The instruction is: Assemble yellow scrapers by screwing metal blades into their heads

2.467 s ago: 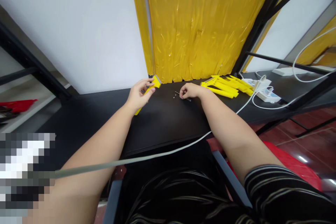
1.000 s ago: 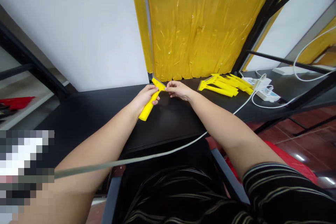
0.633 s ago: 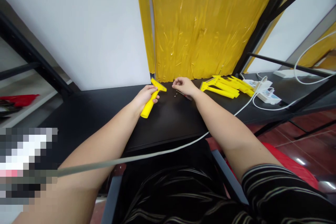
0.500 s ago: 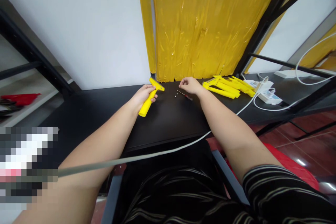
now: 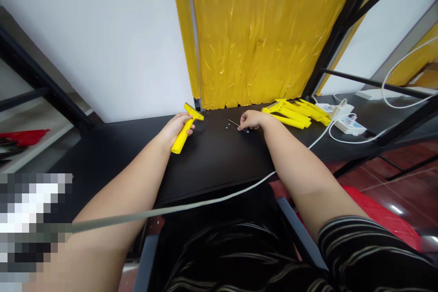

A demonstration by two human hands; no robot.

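Yellow scraper (image 5: 181, 139) in the left hand (image 5: 178, 127), right hand (image 5: 251, 119) down at a thin screwdriver (image 5: 233, 122)

From where I stand, the left hand is wrapped around the scraper's neck, fingertips showing on its far side; the T-shaped head points away from the person and the handle slants back toward them, over the black desk (image 5: 212, 159). The right hand is turned back-up, thumb and fingers curled narrow over the middle of the screwdriver, its shaft poking out toward the left. Whether the fingers have closed on it, I can't tell. Both bare forearms stretch forward, the right one coming out of a black striped sleeve (image 5: 372, 246).

Just beside the shaft's tip lie tiny bright pieces (image 5: 227, 126). Beyond the right wrist sits a heap of yellow scrapers (image 5: 290, 112), then a white power strip (image 5: 351, 124); any print on it is too small to read. A pale cable (image 5: 222, 198) crosses in front of the person, and yellow plastic sheeting (image 5: 256, 45) hangs behind the desk.
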